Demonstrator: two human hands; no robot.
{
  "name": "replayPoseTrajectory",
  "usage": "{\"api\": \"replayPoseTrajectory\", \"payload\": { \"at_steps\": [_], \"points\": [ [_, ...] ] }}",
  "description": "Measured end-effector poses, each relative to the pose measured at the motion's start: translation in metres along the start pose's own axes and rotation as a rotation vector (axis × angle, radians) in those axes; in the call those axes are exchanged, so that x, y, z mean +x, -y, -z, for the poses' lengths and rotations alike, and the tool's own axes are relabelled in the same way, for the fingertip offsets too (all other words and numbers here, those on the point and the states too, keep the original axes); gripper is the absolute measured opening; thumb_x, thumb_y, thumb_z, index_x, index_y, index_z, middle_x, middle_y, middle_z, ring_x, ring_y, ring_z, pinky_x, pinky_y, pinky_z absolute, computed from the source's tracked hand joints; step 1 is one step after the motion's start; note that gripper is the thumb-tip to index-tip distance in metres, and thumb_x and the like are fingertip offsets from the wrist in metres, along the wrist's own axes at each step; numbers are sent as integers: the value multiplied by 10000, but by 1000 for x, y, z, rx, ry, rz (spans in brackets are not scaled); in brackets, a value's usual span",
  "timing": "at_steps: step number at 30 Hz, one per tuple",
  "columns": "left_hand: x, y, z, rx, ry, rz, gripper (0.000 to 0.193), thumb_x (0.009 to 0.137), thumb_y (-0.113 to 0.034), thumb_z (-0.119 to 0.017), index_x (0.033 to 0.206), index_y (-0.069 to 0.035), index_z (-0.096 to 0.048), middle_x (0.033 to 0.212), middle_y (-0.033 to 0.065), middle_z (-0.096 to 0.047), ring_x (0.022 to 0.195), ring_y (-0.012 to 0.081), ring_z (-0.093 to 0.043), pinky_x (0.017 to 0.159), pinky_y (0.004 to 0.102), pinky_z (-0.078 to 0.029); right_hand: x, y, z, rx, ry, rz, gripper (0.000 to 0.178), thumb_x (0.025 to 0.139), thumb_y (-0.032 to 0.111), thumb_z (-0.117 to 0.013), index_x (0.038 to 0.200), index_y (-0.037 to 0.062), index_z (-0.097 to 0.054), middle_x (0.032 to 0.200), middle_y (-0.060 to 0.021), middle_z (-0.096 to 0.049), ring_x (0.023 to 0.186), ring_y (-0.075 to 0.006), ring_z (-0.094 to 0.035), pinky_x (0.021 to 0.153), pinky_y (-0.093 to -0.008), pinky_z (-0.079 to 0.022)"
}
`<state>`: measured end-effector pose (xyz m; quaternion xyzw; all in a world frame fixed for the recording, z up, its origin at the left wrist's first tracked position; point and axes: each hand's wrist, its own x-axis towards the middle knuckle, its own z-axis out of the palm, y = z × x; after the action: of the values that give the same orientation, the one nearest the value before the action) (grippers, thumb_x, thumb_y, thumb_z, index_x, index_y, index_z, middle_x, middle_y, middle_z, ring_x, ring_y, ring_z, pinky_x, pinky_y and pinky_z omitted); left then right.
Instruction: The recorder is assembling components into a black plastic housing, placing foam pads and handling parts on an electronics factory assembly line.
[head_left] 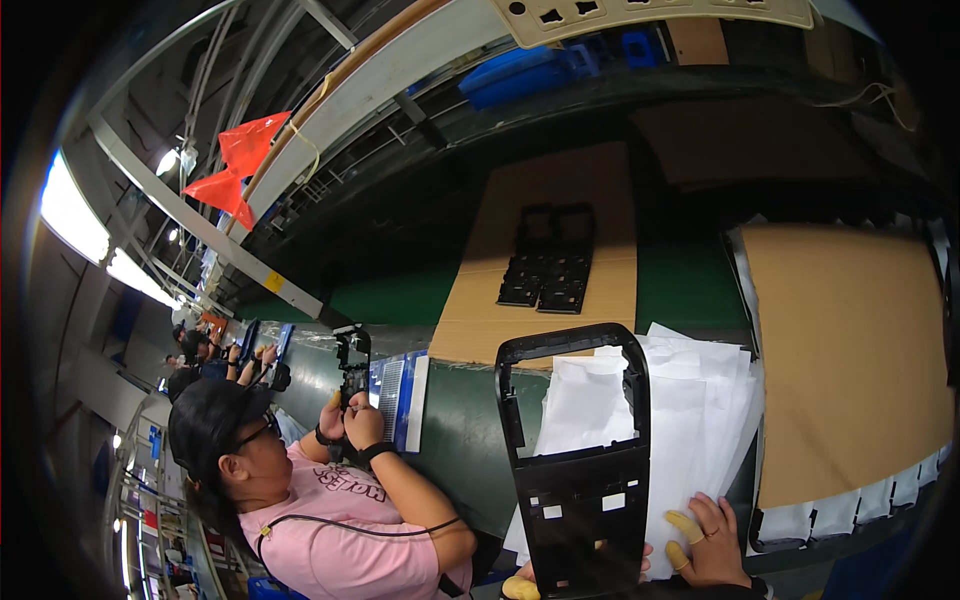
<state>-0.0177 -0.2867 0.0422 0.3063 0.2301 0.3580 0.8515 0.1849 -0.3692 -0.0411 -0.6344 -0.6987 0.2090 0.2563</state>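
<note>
In the head view, one black frame stands upright at the near edge, its lower left edge pinched by the left hand. The right hand lies flat on one stack of white sheets, holding nothing. Two more black panels lie on far cardboard, and a co-worker on the left holds one part.

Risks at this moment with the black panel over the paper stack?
1. The black plastic frame panel appears pinched only at its bottom edge by the left hand; the tall upper loop is unsupported and may tip or flex.
2. The right hand rests on the loose white sheets, which are fanned unevenly and could slide.
3. A co-worker works close on the left; a swung panel might bump them.
</note>
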Motion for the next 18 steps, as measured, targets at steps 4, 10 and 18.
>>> {"api": "replayPoseTrajectory", "payload": {
  "at_steps": [4,10,18],
  "points": [
    [0,0,-5,19,16,14,999,558,-607,-641,1232,62,-332,1127,211,-460,964,262,-542,822,358,-478,-1,-1,2,8,-2,-3,364,760,291,-560,1083,124,-559,1142,-126,-422,1156,-298,-380,995,-488,-222],
    [2,5,-8,48,35,40,1048,530,-671,-617,1216,72,-341,1095,193,-478,936,258,-546,798,348,-494,2,-4,0,20,6,11,375,746,277,-565,1081,108,-548,1138,-139,-413,1151,-315,-378,997,-490,-218],
    [-1,12,-18,45,14,143,1127,465,-732,-609,1201,82,-349,1076,179,-493,928,255,-551,783,336,-508,-1,7,9,1,-12,-12,382,746,280,-564,1087,110,-542,1142,-146,-413,1152,-318,-380,993,-497,-219]
  ]
}}
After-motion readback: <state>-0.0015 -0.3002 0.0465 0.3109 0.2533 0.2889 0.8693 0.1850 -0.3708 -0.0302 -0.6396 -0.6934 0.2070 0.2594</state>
